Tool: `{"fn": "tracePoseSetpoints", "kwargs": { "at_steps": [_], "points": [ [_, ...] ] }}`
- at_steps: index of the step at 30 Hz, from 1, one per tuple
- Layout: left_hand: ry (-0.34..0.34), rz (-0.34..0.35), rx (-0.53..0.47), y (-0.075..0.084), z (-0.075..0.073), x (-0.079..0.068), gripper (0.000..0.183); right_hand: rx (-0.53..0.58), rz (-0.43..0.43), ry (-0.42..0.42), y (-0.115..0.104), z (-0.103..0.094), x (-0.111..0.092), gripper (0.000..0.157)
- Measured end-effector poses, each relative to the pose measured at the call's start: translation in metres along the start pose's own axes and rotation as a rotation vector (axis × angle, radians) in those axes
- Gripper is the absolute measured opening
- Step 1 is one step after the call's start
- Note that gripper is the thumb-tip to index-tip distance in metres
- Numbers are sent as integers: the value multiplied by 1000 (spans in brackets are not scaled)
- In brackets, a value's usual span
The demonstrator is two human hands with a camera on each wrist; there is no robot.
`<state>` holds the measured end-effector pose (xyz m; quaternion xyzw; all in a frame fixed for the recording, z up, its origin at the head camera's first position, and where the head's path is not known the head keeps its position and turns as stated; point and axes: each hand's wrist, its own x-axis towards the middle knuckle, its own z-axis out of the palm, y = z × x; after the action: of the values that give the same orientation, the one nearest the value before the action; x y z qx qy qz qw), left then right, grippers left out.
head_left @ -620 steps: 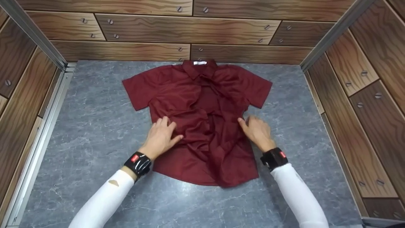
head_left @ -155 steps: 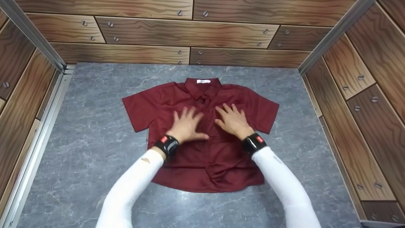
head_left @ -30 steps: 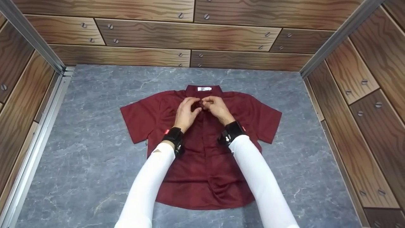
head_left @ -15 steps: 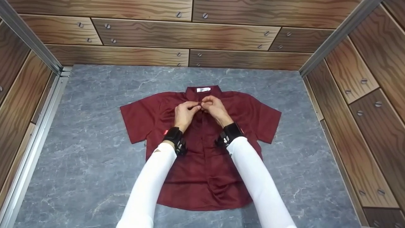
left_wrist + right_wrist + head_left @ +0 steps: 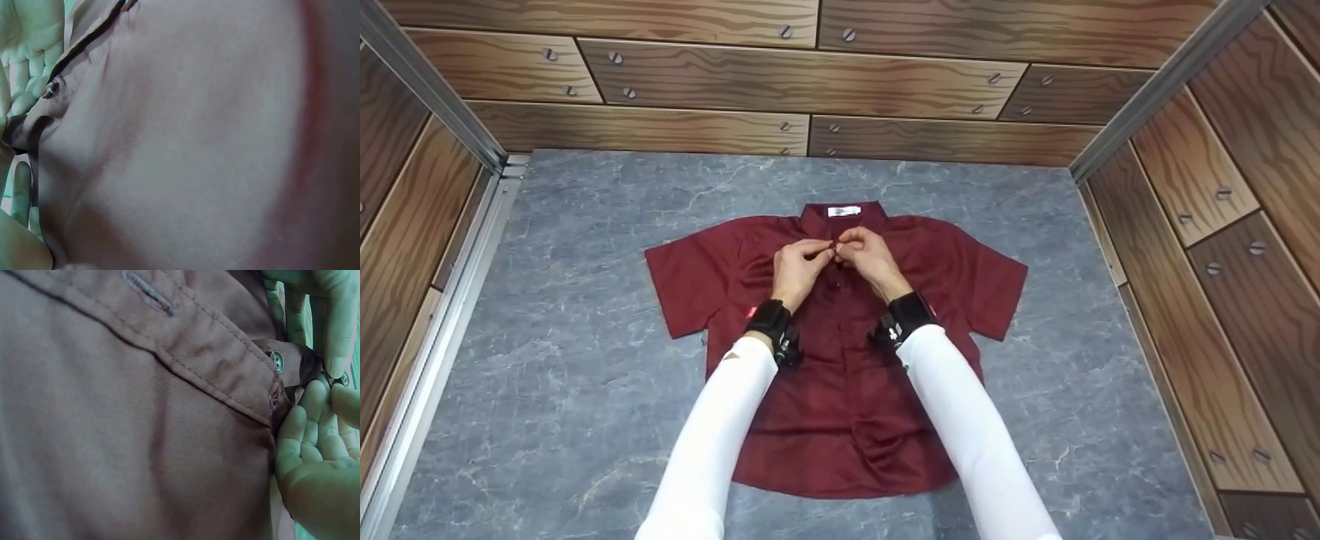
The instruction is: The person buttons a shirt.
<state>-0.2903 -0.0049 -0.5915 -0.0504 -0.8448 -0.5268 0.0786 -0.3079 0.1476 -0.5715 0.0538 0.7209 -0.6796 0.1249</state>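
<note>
A dark red short-sleeved shirt lies face up, collar away from me, its two front edges brought together down the middle. Just below the collar, my left hand pinches the front edge between thumb and fingers. Fingertip to fingertip with it, my right hand pinches the cloth from the other side. Close up in the right wrist view, a small button sits by the stitched placket, and a second button shows at the fingertips. A stitched buttonhole lies farther along the placket.
The shirt rests on a grey marbled surface. Wood-patterned panels rise at the back and on both sides, with metal rails along the left edge. Folds bunch near the hem.
Earlier the shirt front lay open and crumpled; now its halves meet and the shirt sits nearer me. Both hands moved from the sides to the collar. Over the last half second they barely shift.
</note>
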Motion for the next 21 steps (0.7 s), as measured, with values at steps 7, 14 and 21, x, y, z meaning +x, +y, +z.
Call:
{"fn": "tracePoseSetpoints", "kwargs": {
  "at_steps": [7, 14, 21],
  "points": [
    [-2, -29, 10, -6, 1, -1, 19, -67, -5, 0, 2, 0, 0, 10],
    [45, -130, 19, -9, 2, 1, 19, -535, -136, 166, -8, -9, -1, 16],
    [60, -171, 10, -8, 6, 0, 17, -986, -211, 196, -8, -15, -2, 16]
  ]
}}
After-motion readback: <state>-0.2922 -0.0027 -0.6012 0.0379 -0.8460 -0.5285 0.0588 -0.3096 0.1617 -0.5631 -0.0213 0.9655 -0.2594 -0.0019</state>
